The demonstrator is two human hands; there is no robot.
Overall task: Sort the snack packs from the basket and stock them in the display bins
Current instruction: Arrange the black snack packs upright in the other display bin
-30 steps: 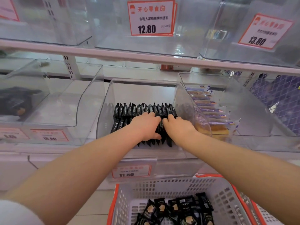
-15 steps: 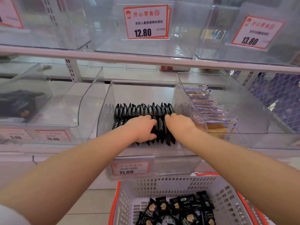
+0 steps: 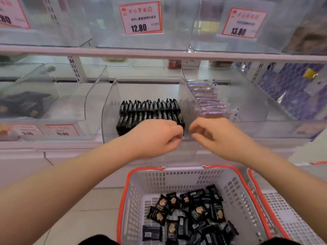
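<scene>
Two upright rows of black snack packs (image 3: 149, 110) stand in the clear middle display bin (image 3: 109, 103). My left hand (image 3: 154, 137) hovers at the bin's front edge, fingers loosely curled, holding nothing; its fingertips are near the front row's right end. My right hand (image 3: 217, 137) hangs beside it, fingers loosely bent and empty, slightly blurred. Below, the white basket with an orange rim (image 3: 139, 190) holds several loose black snack packs (image 3: 191, 213).
A bin to the right holds purple-wrapped cakes (image 3: 207, 99). The left bin (image 3: 70, 106) has dark packs at its far left. A second basket (image 3: 283, 209) sits at the right. Price tags hang on the upper shelf bins (image 3: 141, 18).
Both hands have drawn back out of the middle bin toward me and let go of the black packs. The view has tilted down, showing more of the basket.
</scene>
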